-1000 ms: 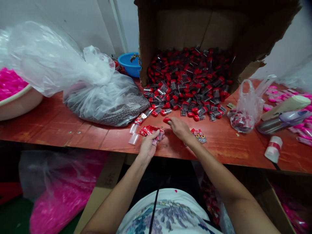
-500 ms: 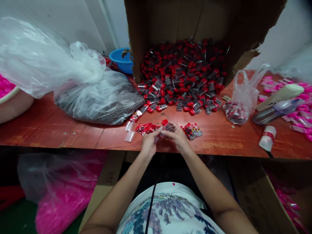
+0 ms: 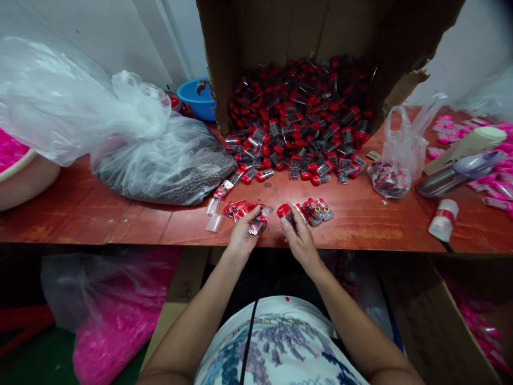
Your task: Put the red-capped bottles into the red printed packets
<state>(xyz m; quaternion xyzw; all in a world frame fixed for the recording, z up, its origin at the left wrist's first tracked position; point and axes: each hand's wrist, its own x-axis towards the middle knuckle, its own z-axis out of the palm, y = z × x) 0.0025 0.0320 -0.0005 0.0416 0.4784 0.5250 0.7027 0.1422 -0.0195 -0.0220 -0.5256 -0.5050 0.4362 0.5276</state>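
Note:
My left hand (image 3: 243, 235) is closed on a small clear packet with a red printed top (image 3: 257, 223), just above the table's front edge. In my right hand (image 3: 300, 238) is a small clear bottle with a red cap (image 3: 284, 210), its dark contents partly hidden by my fingers. The two hands are apart. Several flat red packets (image 3: 236, 208) lie beside my left hand, with small clear packets (image 3: 214, 222) left of them. Filled red packets (image 3: 316, 212) lie to the right of my right hand.
A cardboard box (image 3: 216, 64) on its side spills red-capped bottles (image 3: 296, 133) onto the red table (image 3: 372, 227). Left stands a clear bag of dark beads (image 3: 164, 166); behind it, a blue basin (image 3: 197, 99). Right are a knotted plastic bag (image 3: 395, 160), a tumbler (image 3: 452, 174) and a white roll (image 3: 443, 220).
My hands were together and have moved apart. The red-capped bottle has shifted right and down with my right hand, while the packet stays in my left.

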